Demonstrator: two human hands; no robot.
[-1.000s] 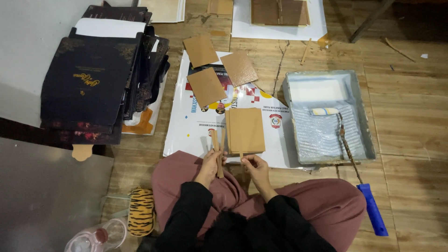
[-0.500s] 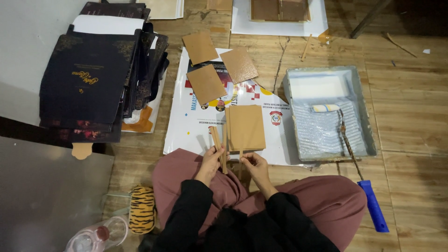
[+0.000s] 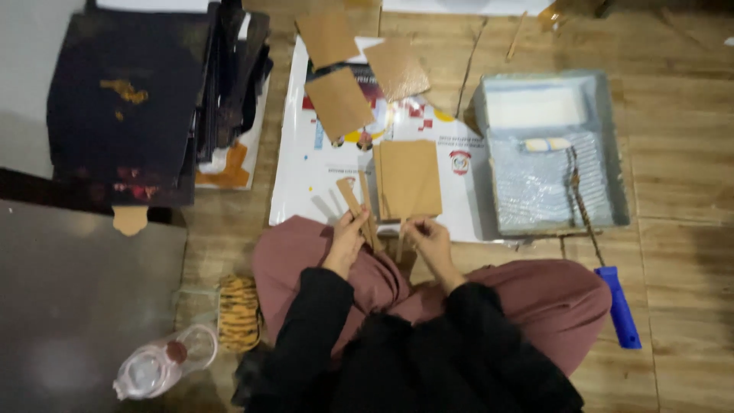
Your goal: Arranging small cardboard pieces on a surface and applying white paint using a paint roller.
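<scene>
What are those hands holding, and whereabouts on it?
Both hands, left and right, pinch thin brown strips at the near edge of the brown cardboard sheet; the exact grip is blurred.

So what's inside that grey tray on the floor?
Inside the grey tray lies a small paint roller with a pale sleeve, its blue handle sticking out over the near rim. The far end looks whitish; the blur hides whether that is liquid.

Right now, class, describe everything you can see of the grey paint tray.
The paint tray is grey, rectangular, and looks like plastic. Its far end is a flat well holding white paint; its near end is a ribbed slope. A small roller lies inside, its blue handle past the near rim. The tray sits on the wooden floor, right of the white sheet.
</scene>
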